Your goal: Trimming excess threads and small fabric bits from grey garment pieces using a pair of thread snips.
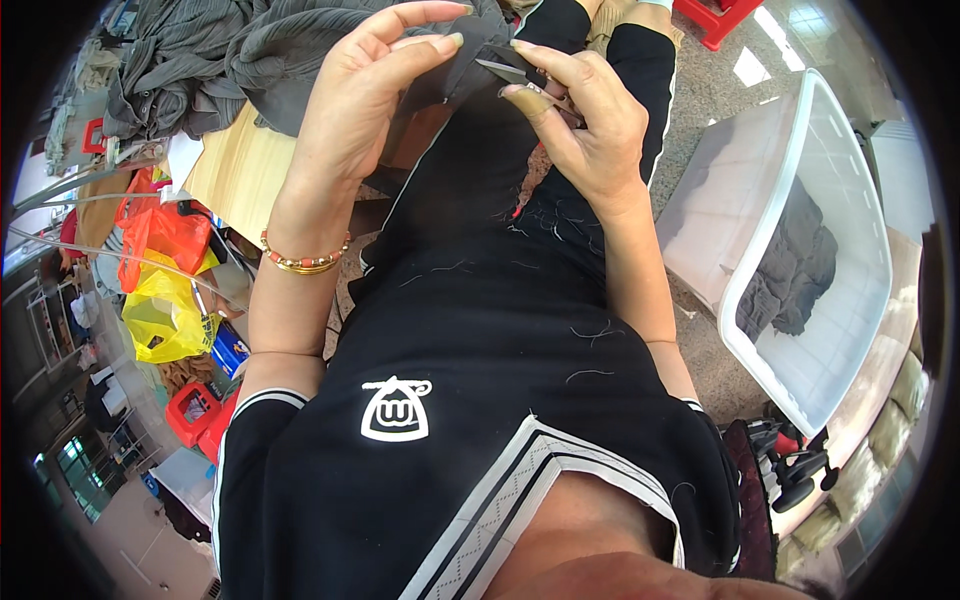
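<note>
Near the top middle, my left hand (365,90) has its fingers curled at the edge of dark grey fabric (455,75). The fabric shows between and beyond the thumb and forefinger. My right hand (590,115) is closed around small thread snips (505,71), their pointed blades angled left toward the fabric. Most of the snips' handle is hidden by my fingers. Below the right hand, a reddish cord or strip (530,185) lies on my black trousers among loose thread ends.
A heap of grey knitted fabric (200,60) lies at the far left, beside a light wooden board (240,170). Orange (165,235) and yellow plastic bags (165,310) sit at the left. A white plastic bin (755,300) holding grey cloth (795,260) stands right; a red stool (715,20) is behind.
</note>
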